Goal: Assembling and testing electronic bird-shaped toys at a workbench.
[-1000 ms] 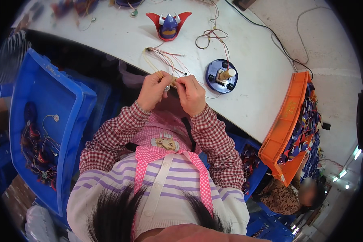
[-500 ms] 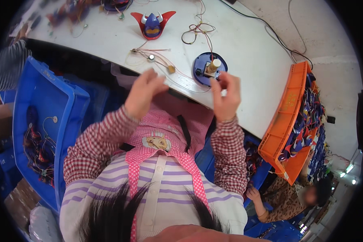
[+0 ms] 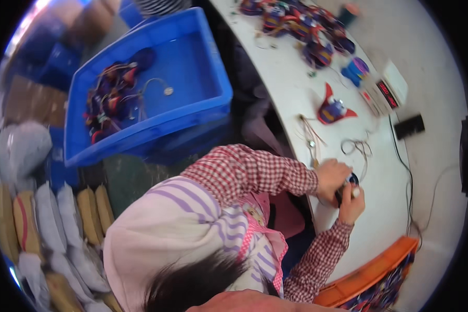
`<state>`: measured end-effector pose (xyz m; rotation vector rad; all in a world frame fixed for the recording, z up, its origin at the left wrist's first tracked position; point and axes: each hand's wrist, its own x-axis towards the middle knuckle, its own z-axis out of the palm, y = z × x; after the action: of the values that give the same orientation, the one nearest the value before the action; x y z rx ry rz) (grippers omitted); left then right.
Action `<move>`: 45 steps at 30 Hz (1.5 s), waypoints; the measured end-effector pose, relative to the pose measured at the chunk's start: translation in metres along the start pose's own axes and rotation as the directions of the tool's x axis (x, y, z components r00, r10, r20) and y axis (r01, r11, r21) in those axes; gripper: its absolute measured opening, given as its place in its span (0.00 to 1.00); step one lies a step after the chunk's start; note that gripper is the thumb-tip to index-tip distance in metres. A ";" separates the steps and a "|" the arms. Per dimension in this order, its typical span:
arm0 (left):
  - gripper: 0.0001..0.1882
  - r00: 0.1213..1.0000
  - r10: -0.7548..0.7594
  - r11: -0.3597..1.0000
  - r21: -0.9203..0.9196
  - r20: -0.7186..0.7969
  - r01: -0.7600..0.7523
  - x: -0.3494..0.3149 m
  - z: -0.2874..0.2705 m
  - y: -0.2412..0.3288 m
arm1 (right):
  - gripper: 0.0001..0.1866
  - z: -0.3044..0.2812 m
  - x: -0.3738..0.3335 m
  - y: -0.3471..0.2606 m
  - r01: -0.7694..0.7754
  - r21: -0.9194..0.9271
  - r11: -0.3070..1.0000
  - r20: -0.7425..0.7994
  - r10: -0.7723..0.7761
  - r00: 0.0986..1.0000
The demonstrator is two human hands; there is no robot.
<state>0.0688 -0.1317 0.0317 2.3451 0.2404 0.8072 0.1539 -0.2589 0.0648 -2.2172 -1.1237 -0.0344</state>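
Observation:
My left hand (image 3: 332,178) and my right hand (image 3: 351,207) meet at the table's front edge, both closed around a blue round toy part (image 3: 352,178). My fingers cover most of it; a small white-topped piece (image 3: 355,192) shows by the right fingers. Just beyond my left hand lie thin wires with a small metal disc (image 3: 311,144). Farther along the table sits a red-winged purple toy head (image 3: 334,110). A loop of thin cable (image 3: 356,147) lies behind the part I hold.
On my left stands a blue bin (image 3: 205,106) holding wired toy parts. An orange crate (image 3: 366,270) of parts is at the lower right. Along the white table (image 3: 281,93) are a pile of toy heads (image 3: 317,49), a device with a red display (image 3: 385,96) and a black box (image 3: 409,126).
The view has swung to the left, bringing the blue bin and sacks further in. My hands, apart before, have come together on the blue round part.

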 end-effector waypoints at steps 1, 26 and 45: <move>0.42 0.999 0.011 1.000 0.017 -0.045 -0.010 -0.002 0.002 0.000 | 0.10 0.000 -0.005 -0.003 -0.006 0.050 0.999 -0.023 0.007 1.000; 0.47 0.821 -0.571 0.821 0.028 0.008 0.571 0.067 -0.111 -0.146 | 0.29 0.065 0.033 -0.109 0.306 0.121 0.944 -0.033 -0.305 0.952; 0.30 0.875 -0.384 0.295 -0.859 0.295 0.419 0.066 -0.113 -0.093 | 0.07 0.017 0.042 -0.071 -0.147 0.529 0.836 -0.208 0.296 0.932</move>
<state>0.0562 0.0223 0.0745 1.1256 0.2673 0.4311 0.1236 -0.1892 0.1014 -1.7790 -0.6159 0.0399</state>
